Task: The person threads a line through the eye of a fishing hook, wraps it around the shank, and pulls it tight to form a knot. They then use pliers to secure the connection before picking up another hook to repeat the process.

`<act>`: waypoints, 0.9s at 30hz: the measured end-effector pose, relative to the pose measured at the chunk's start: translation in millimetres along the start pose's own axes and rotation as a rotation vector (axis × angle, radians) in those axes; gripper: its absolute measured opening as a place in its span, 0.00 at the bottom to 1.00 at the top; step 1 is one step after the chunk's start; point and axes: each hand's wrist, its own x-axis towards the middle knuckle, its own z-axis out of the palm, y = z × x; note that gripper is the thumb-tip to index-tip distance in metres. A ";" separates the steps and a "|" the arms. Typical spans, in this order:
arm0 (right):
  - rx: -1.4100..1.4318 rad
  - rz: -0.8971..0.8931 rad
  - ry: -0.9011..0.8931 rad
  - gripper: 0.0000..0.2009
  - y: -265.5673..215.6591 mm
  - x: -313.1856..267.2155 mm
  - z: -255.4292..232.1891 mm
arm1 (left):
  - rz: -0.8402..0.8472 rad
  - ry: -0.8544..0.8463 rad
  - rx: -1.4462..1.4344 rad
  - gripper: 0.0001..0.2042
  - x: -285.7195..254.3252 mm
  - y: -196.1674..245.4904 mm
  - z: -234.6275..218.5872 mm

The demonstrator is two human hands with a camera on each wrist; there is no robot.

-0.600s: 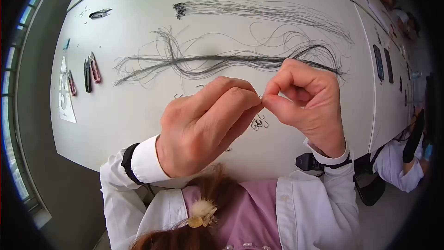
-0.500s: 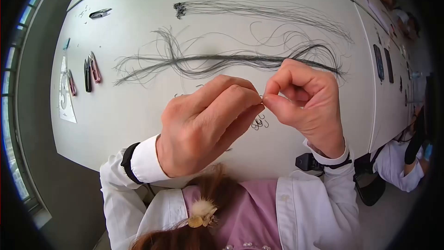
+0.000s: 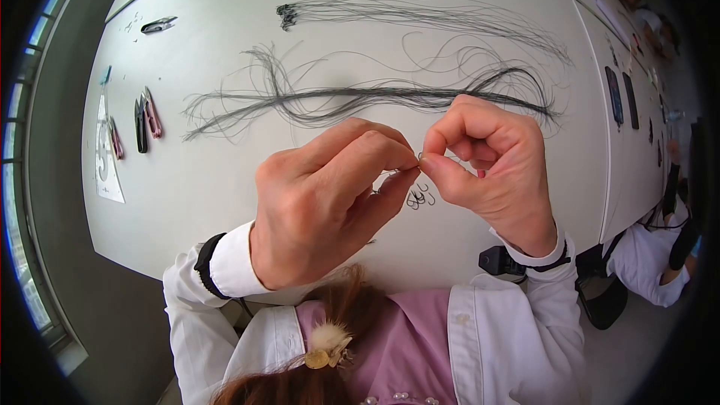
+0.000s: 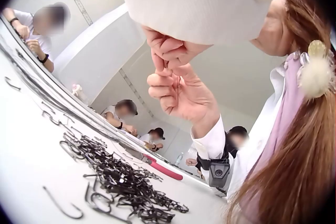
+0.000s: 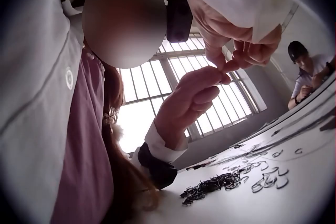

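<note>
Pinching a tiny, indistinct item (image 3: 421, 156), the left hand (image 3: 319, 202) and right hand (image 3: 499, 169) meet; small dark metal hooks (image 3: 416, 199) lie bodyward.

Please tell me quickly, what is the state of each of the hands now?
Left hand: closed, fingertips pinching a tiny thing, too small to name.
Right hand: closed, thumb and forefinger pinching at the same tiny thing.

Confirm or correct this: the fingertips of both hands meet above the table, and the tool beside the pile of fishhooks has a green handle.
The tool beside the pile of fishhooks has a red handle, not green; the left wrist view shows it. The rest stands.
</note>
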 end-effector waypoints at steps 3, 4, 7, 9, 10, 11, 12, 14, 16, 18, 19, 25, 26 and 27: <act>0.008 -0.019 -0.007 0.03 2.2 -0.5 0.7 | 0.008 -0.007 0.005 0.07 -0.4 -0.2 -0.1; 0.011 -0.014 -0.005 0.03 1.8 -0.6 0.6 | 0.005 -0.004 -0.002 0.07 -0.5 -0.5 0.4; 0.016 -0.014 0.000 0.03 2.8 -0.6 0.1 | -0.028 -0.019 -0.021 0.07 -0.2 -0.1 -0.1; 0.018 -0.019 0.005 0.03 4.1 -0.4 -0.2 | -0.058 -0.039 -0.032 0.08 0.9 1.6 -2.0; 0.028 -0.023 0.003 0.03 4.6 -0.1 -0.4 | -0.103 -0.070 -0.072 0.08 1.9 3.2 -3.5; 0.037 -0.028 0.001 0.03 5.0 -0.2 -0.5 | -0.149 -0.103 -0.111 0.07 2.3 3.8 -4.6; 0.038 -0.027 0.003 0.03 5.2 -0.4 -0.3 | -0.148 -0.105 -0.112 0.07 2.2 3.0 -5.1; 0.047 0.001 -0.012 0.03 5.3 -0.6 0.4 | -0.146 -0.118 -0.127 0.07 1.5 0.3 -6.1; 0.045 0.001 -0.009 0.03 4.8 -0.4 0.5 | -0.133 -0.116 -0.141 0.07 0.5 -3.2 -6.1; 0.044 0.000 -0.005 0.03 4.4 -0.2 0.4 | -0.121 -0.114 -0.154 0.07 0.6 -3.5 -6.0; 0.082 0.022 0.003 0.03 4.4 -0.2 0.2 | -0.144 -0.118 -0.176 0.07 1.1 -2.1 -6.1; 0.113 0.054 0.002 0.03 1.9 0.1 -1.3 | -0.220 -0.183 -0.230 0.06 5.3 4.9 -10.9; 0.104 0.023 0.002 0.03 2.7 0.2 -0.7 | -0.234 -0.206 -0.232 0.06 5.6 5.2 -11.6; 0.105 0.023 0.002 0.03 3.0 -0.1 -0.2 | -0.234 -0.207 -0.232 0.06 5.0 4.5 -11.4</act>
